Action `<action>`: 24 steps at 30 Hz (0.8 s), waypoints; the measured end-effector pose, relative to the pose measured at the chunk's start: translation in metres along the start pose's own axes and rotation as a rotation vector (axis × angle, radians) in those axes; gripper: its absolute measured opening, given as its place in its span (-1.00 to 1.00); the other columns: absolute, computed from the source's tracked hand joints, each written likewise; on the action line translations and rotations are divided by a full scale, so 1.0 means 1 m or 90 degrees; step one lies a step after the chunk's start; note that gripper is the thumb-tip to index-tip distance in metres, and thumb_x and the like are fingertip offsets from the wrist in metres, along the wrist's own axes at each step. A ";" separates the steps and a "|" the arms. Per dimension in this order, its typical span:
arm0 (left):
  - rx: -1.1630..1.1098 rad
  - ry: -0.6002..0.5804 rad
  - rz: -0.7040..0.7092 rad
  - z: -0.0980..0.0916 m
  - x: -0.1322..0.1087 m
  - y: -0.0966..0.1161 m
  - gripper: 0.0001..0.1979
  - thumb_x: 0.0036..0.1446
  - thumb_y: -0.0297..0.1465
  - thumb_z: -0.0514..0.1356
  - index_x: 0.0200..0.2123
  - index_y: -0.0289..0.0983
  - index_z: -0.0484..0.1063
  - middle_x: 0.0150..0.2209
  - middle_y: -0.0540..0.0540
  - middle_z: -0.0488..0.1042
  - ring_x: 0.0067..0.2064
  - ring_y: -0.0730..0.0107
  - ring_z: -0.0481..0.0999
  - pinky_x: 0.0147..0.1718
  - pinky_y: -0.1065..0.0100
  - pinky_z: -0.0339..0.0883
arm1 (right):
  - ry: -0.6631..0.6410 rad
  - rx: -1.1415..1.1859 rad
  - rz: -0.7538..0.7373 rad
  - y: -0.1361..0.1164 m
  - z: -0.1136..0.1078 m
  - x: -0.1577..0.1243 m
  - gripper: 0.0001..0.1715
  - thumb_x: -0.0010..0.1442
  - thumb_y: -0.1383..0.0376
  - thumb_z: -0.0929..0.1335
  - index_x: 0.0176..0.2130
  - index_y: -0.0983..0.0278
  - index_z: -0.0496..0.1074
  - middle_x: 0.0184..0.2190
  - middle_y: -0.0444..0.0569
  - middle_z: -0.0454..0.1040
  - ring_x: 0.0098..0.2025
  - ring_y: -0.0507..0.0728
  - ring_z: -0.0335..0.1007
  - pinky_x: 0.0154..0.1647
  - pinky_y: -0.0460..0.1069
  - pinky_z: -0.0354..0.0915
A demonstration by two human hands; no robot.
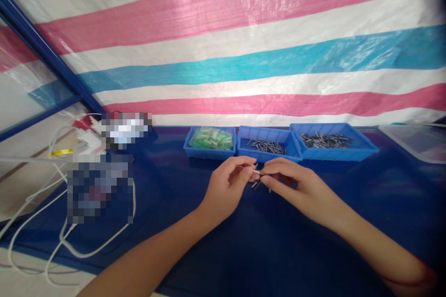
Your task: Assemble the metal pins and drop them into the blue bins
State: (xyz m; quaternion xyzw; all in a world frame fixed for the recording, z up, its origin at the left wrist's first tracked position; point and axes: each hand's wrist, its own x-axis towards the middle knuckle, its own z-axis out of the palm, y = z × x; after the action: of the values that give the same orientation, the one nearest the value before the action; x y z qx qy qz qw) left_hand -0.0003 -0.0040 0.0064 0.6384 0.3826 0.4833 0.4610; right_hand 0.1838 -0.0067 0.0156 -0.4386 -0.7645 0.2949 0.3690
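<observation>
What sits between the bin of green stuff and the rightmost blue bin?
In the head view, another blue plastic bin holding thin metal rods sits there.

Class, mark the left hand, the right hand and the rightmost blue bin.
Left hand [223, 187], head view: back of the hand.
Right hand [304, 183], head view: back of the hand.
Rightmost blue bin [337, 153], head view: front wall.

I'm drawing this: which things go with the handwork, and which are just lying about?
Probably in use:
slim silvery metal piece, between left hand and right hand
loose dark metal pieces
three rectangular blue plastic bins

Probably just lying about:
long white cables
translucent plastic box
</observation>
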 end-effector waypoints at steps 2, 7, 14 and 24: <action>-0.020 -0.004 -0.016 0.001 0.000 -0.001 -0.75 0.22 -0.35 0.12 -0.05 -0.29 0.40 -0.22 -0.10 0.47 -0.26 0.41 0.54 -0.18 0.37 0.42 | 0.004 0.020 0.007 0.001 -0.001 0.000 -0.77 0.22 0.15 0.30 -0.28 0.18 0.51 -0.28 -0.02 0.50 -0.28 0.11 0.42 -0.34 -0.01 0.34; -0.058 -0.016 -0.040 0.004 -0.003 -0.005 -0.73 0.20 -0.37 0.15 -0.04 -0.29 0.40 -0.18 -0.13 0.46 -0.23 0.39 0.54 -0.17 0.35 0.44 | 0.063 0.108 0.039 0.002 0.002 -0.001 -0.80 0.19 0.14 0.34 -0.31 0.20 0.49 -0.28 -0.03 0.51 -0.23 0.13 0.42 -0.26 0.00 0.35; -0.038 -0.063 -0.064 0.008 -0.006 -0.008 -0.75 0.16 -0.34 0.20 -0.11 -0.31 0.41 -0.18 -0.15 0.48 -0.15 0.34 0.50 -0.16 0.37 0.40 | 0.114 0.125 0.028 -0.001 0.005 -0.006 -0.86 0.17 0.19 0.36 -0.33 0.20 0.46 -0.30 -0.03 0.47 -0.25 0.12 0.41 -0.30 -0.01 0.36; 0.017 -0.116 -0.087 0.007 -0.005 -0.007 -0.77 0.16 -0.27 0.18 -0.21 -0.31 0.46 -0.29 -0.09 0.51 -0.24 0.36 0.50 -0.22 0.40 0.36 | 0.111 0.099 0.028 -0.009 0.006 -0.008 -0.87 0.19 0.19 0.35 -0.30 0.18 0.47 -0.34 -0.03 0.48 -0.26 0.14 0.41 -0.31 0.03 0.34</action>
State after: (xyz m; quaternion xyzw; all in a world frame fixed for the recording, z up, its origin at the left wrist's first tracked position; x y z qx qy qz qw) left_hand 0.0054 -0.0079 -0.0027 0.6578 0.3882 0.3856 0.5176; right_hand 0.1779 -0.0187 0.0164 -0.4497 -0.6945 0.3220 0.4602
